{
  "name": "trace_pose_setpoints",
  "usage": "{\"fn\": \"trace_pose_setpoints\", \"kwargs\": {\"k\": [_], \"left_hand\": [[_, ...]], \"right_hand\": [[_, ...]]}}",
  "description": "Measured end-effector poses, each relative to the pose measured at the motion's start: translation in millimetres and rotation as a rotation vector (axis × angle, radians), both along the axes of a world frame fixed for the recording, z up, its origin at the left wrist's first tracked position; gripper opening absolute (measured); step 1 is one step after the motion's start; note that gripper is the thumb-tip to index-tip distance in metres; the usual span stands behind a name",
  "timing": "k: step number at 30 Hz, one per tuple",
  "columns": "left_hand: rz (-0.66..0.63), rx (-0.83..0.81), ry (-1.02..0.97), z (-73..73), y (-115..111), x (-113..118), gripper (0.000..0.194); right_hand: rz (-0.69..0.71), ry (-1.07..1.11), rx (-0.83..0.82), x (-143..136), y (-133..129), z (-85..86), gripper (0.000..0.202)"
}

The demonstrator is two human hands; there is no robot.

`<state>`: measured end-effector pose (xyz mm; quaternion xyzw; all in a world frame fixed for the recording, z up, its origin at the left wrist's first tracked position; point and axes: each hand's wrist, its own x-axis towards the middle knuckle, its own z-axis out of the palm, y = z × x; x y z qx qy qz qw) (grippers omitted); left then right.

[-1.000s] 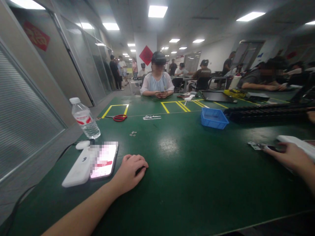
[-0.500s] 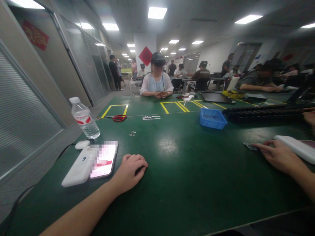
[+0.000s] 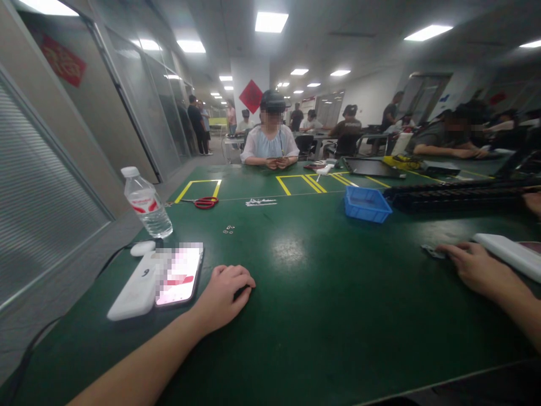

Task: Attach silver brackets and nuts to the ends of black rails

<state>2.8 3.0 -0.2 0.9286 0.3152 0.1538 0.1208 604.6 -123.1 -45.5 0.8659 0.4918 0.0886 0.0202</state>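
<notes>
My left hand [image 3: 230, 296] rests palm down on the green table, right of a lit phone [image 3: 181, 276]. Its fingers are curled in with the thumb near the index finger; anything under them is hidden. Far to the right, my right hand [image 3: 477, 265] has its fingertips on the near end of a small flat silvery metal piece [image 3: 433, 252], which lies low at the tabletop. Several tiny metal rings or nuts [image 3: 229, 229] lie loose beyond my left hand.
A white power bank [image 3: 135, 287], a small white case [image 3: 142, 248] and a water bottle [image 3: 147, 206] stand left. Red-handled scissors [image 3: 206, 203], white strips [image 3: 261, 202] and a blue bin [image 3: 367, 204] lie farther back. A white box-like object [image 3: 511, 256] flanks my right hand. A person [image 3: 270, 141] sits opposite.
My right hand and the metal piece have shifted slightly to the right, and its fingers are drawn in a little more. My left hand stays where it was.
</notes>
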Motion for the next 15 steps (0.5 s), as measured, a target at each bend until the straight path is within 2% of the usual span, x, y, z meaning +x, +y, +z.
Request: {"fn": "trace_pose_setpoints", "kwargs": {"k": [4, 10, 15], "left_hand": [[-0.009, 0.005, -0.002, 0.5, -0.2, 0.0, 0.020], [-0.008, 0.008, -0.003, 0.8, -0.2, -0.4, 0.020], [-0.004, -0.010, 0.006, 1.7, -0.6, -0.1, 0.020]], "right_hand": [[0.020, -0.005, -0.064, 4.0, 3.5, -1.0, 0.055], [-0.046, 0.014, 0.034, 4.2, 3.6, -2.3, 0.049], [-0.011, -0.007, -0.068, 6.1, 4.4, -3.2, 0.052]]}}
